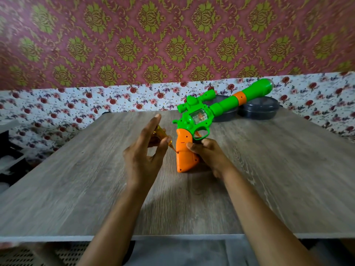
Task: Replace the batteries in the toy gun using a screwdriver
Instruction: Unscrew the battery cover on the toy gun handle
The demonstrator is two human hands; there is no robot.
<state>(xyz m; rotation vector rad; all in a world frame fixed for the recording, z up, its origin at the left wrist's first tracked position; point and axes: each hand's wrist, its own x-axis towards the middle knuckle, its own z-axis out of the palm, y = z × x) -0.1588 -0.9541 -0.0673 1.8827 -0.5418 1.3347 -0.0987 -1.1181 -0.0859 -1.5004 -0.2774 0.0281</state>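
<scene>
Centre frame, the toy gun (199,120) stands on its orange grip (185,152) on the wooden table (76,189), barrel angled to the upper right. Right hand (209,154) is wrapped tight round the grip. Left hand (146,150) pinches an amber screwdriver (160,135), tip touching the grip's left edge, index finger stretched out

The toy gun (203,116) is smooth, glossy plastic, green on the body and orange on the grip, with a clear plastic window in its side. The screwdriver (160,134) has a translucent amber plastic handle. The desk (269,169) shows a matt, grey wood-grain surface, and two dark containers (258,109) behind look like smoky plastic.
</scene>
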